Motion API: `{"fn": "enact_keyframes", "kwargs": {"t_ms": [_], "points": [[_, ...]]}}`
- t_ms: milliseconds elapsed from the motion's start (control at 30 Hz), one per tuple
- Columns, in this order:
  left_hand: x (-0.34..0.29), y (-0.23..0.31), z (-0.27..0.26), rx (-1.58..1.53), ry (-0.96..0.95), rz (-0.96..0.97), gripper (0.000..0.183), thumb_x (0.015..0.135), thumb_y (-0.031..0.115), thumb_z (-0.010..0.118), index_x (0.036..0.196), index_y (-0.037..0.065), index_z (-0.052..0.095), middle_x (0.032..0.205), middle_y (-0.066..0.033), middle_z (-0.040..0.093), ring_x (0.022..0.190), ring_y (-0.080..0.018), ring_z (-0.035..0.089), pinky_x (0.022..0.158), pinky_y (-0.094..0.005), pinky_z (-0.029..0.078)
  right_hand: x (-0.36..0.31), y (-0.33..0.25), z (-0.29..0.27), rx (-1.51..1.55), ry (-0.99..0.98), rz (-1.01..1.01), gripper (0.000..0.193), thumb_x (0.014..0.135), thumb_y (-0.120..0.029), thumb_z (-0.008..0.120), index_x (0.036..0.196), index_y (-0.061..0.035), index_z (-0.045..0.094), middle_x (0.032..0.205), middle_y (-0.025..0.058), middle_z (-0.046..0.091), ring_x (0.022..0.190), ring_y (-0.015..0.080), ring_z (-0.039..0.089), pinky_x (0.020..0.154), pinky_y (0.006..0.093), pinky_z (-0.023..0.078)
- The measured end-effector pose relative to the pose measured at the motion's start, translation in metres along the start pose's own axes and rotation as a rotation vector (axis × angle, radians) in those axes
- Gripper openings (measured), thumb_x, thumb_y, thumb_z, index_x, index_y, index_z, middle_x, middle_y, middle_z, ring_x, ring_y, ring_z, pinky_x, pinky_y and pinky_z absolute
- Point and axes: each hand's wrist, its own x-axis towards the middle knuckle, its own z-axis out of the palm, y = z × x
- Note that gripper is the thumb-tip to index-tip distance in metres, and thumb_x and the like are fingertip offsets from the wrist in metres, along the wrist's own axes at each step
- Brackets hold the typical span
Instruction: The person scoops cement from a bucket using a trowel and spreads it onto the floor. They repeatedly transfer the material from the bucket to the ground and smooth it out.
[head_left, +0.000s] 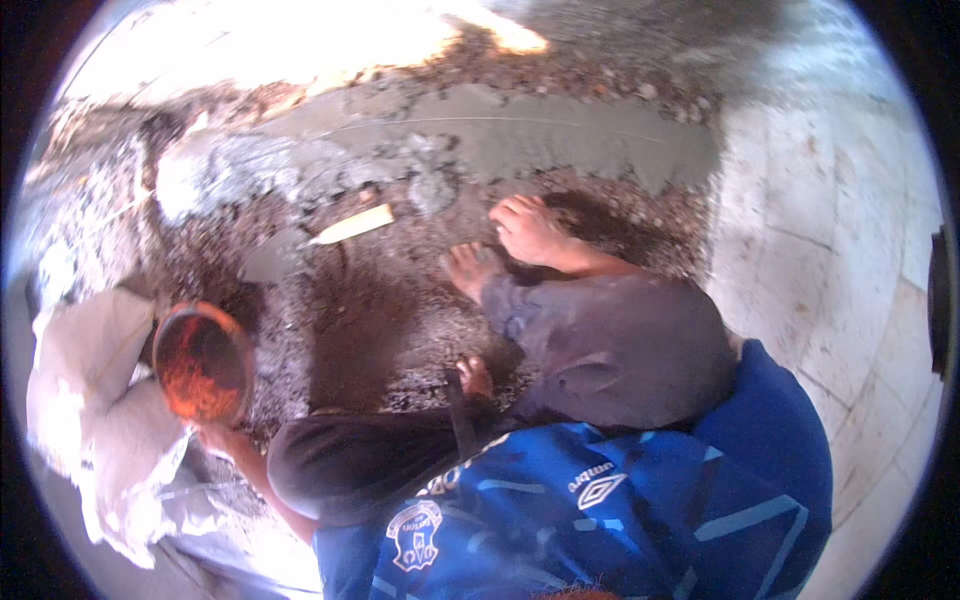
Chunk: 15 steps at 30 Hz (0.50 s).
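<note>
At the left, my left hand (pixel 222 440) grips the near rim of a round orange bowl (pixel 205 390), which is tilted so its mouth shows. Orange patches and a dark area are visible inside it. Beyond my bent knee, my right hand (pixel 530 230) hovers near the ground by my foot (pixel 470 270). Its fingers are loosely bent, with nothing visible in them. A trowel (pixel 352 226) with a pale wooden handle lies on the dirt between the bowl and the cement, its grey blade (pixel 275 258) pointing left.
A strip of wet grey cement (pixel 520 138) runs across the far side, with a thin taut string (pixel 430 120) above it. White sacks (pixel 100 350) slump beside the bowl at the left. Pale floor tiles (pixel 810 240) cover the right side. Bright light washes out the far left.
</note>
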Motion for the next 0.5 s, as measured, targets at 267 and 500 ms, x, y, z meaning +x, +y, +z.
{"fn": "enact_keyframes", "kwargs": {"t_ms": [267,500], "points": [[0.214,-0.290,-0.187,-0.751,0.094,-0.810,0.059,0.094,0.048,0.044,0.116,-0.006,0.057,0.105,-0.0182,0.063,0.093,-0.0256,0.061,0.080,-0.0348,0.049,0.057,-0.016,-0.060,-0.157,-0.148,-0.278,0.017,0.076,-0.015,0.062,0.092,-0.0067,0.061,0.094,0.0093,0.060,0.097,0.0271,0.057,0.083,0.0418,0.043],[0.221,-0.250,-0.197,-0.799,0.093,-0.810,0.038,0.088,0.037,0.065,0.095,0.000,0.059,0.087,-0.0059,0.060,0.081,-0.0125,0.053,0.073,-0.0260,0.045,0.167,-0.092,-0.073,-0.396,-0.501,-0.669,0.025,0.082,-0.022,0.060,0.100,-0.0061,0.056,0.095,0.0130,0.058,0.098,0.0295,0.056,0.082,0.0437,0.043]]}}
